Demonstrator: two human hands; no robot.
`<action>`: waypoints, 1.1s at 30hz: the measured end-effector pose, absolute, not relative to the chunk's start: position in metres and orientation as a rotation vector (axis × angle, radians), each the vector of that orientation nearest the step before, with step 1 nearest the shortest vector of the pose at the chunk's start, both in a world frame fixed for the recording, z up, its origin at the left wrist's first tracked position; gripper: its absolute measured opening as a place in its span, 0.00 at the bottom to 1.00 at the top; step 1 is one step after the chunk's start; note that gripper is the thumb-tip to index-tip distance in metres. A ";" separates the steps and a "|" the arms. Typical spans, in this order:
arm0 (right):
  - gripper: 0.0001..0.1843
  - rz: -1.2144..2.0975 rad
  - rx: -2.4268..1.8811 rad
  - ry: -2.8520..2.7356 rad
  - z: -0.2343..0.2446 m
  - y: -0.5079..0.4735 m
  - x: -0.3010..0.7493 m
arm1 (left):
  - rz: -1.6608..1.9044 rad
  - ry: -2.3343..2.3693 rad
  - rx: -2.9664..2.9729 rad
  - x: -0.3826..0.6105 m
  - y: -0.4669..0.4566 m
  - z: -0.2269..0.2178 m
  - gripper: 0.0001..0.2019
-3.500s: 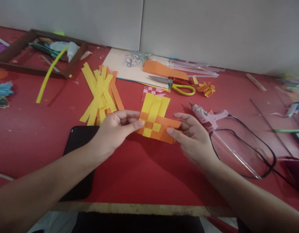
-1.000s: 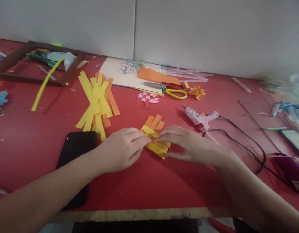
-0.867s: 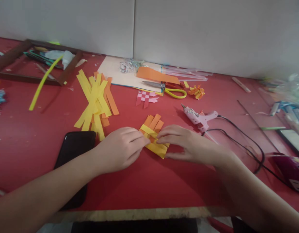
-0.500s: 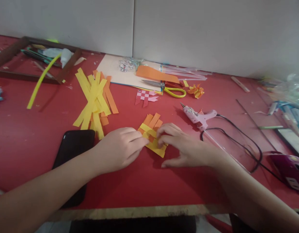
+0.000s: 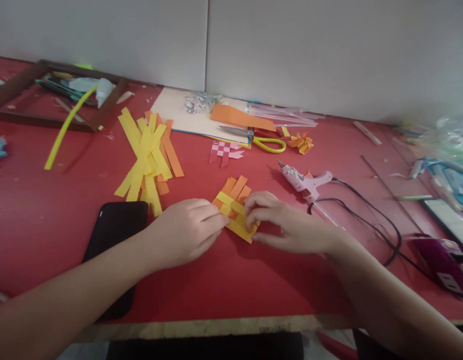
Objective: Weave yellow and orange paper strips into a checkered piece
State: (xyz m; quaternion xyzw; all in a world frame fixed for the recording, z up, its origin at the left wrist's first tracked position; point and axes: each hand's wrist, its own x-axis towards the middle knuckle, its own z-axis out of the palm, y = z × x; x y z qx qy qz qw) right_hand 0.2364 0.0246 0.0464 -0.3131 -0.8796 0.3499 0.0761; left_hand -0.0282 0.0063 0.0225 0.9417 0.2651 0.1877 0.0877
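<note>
A small woven piece of yellow and orange paper strips (image 5: 237, 216) lies on the red table between my hands. My left hand (image 5: 191, 230) pinches its left edge, fingers pressed together. At its right edge is my right hand (image 5: 278, 222), fingers curled over the strip ends and thumb touching the near corner. Loose orange strip ends stick out at the far side. Left of the weave lies a pile of yellow and orange paper strips (image 5: 146, 155). A black phone (image 5: 114, 225) rests partly under my left forearm. Beyond the weave sits a pink checkered paper fish (image 5: 224, 151).
A pink glue gun (image 5: 304, 181) with a black cord lies right of the weave. Yellow-handled scissors (image 5: 267, 143) and an orange paper sheet (image 5: 241, 117) lie toward the wall. A brown frame (image 5: 43, 120) stands back left. A purple object (image 5: 437, 260) is at the right.
My right thumb has moved up and in to the weave's near corner, narrowing the gap to the fingers. My left hand stays at the left edge.
</note>
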 end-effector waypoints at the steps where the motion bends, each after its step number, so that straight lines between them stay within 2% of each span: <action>1: 0.04 1.058 -0.936 -2.635 0.046 0.025 0.238 | 0.565 0.785 2.805 -0.028 0.006 0.023 0.12; 4: 0.06 1.016 -0.986 -2.598 0.046 0.027 0.238 | 0.579 0.777 2.801 -0.027 0.005 0.025 0.12; 11: 0.08 0.684 -1.053 -2.313 0.035 0.021 0.221 | 0.551 0.758 2.807 -0.029 0.003 0.025 0.13; 18: 0.09 0.649 -1.000 -2.258 0.022 0.012 0.206 | 0.482 0.722 2.894 -0.027 0.003 0.024 0.13; 22: 0.09 0.653 -0.999 -2.290 0.030 0.016 0.210 | 0.442 0.725 2.900 -0.027 0.003 0.024 0.13; 26: 0.08 0.517 -1.390 -2.154 0.059 0.037 0.260 | 0.404 0.673 2.895 -0.028 0.003 0.023 0.17; 29: 0.08 0.273 -1.796 -2.155 0.070 0.057 0.319 | 0.394 0.661 2.903 -0.028 0.004 0.024 0.18; 31: 0.16 0.203 -1.811 -2.284 0.064 0.069 0.349 | 0.426 0.663 2.909 -0.028 0.005 0.025 0.17; 33: 0.22 0.279 -1.764 -2.361 0.051 0.078 0.363 | 0.464 0.666 2.903 -0.028 0.005 0.025 0.17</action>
